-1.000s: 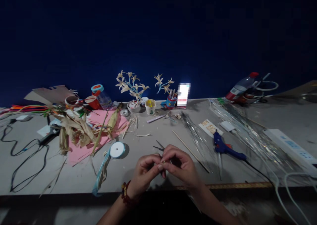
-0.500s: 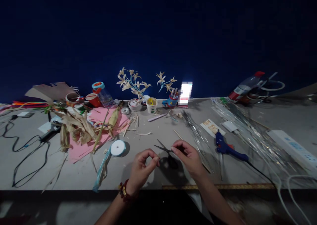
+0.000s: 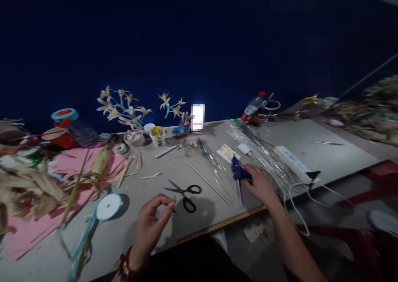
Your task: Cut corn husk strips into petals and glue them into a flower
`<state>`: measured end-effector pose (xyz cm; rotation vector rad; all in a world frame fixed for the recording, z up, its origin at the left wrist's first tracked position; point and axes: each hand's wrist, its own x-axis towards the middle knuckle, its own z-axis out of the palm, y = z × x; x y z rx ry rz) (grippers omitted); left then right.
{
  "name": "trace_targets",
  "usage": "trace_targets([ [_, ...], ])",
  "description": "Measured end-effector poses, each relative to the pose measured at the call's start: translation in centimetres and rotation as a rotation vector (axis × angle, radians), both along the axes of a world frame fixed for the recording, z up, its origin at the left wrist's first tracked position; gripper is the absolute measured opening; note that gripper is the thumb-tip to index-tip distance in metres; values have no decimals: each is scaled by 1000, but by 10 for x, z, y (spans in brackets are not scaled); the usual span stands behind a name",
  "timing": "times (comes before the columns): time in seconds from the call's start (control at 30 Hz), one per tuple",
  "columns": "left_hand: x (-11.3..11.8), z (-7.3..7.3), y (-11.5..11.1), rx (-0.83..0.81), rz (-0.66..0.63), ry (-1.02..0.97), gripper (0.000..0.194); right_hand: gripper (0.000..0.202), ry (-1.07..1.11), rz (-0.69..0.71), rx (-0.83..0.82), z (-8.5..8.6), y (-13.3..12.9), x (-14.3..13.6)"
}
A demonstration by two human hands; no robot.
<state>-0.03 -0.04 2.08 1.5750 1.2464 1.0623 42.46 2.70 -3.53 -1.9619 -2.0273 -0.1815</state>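
Note:
My left hand (image 3: 157, 215) is pinched near the table's front, with a small pale piece (image 3: 174, 200) between thumb and fingertips. Just beyond it lie black-handled scissors (image 3: 183, 191), blades pointing left. My right hand (image 3: 258, 183) is wrapped round the handle of the blue glue gun (image 3: 239, 169), whose nozzle points away beside a stained white card (image 3: 227, 153). A thin pale stick (image 3: 209, 183) lies between the two hands. To the left of my left hand is a white spool (image 3: 109, 206) with light blue ribbon.
Pink sheets (image 3: 90, 157) and dried husks (image 3: 34, 182) cover the left. Behind stand husk flowers (image 3: 122, 108), a cup (image 3: 157, 136) and a bright phone (image 3: 197, 118). Clear-wrapped wires (image 3: 267, 155), a white power strip (image 3: 292, 161) and a bottle (image 3: 253, 107) are on the right.
The view has turned to the right. My right hand has moved from beside the scissors to the glue gun and taken hold of it. My left hand keeps its pinch.

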Motion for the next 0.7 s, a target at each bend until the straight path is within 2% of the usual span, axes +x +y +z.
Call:
trace_targets([
  [0.1, 2, 1, 0, -8, -26, 13, 25, 50, -30, 16, -51, -7, 8, 7],
  [0.23, 2, 2, 1, 0, -41, 31, 24, 44, -49, 64, -102, -11, 16, 12],
  [0.33, 5, 6, 1, -3, -9, 39, 25, 38, -47, 114, -128, -12, 18, 21],
  [0.53, 14, 15, 3, 20, 58, 62, 23, 41, -40, 196, -112, -21, 28, 37],
  [0.7, 13, 15, 4, 42, 61, 114, 23, 39, -45, 229, -130, -13, 33, 36],
])
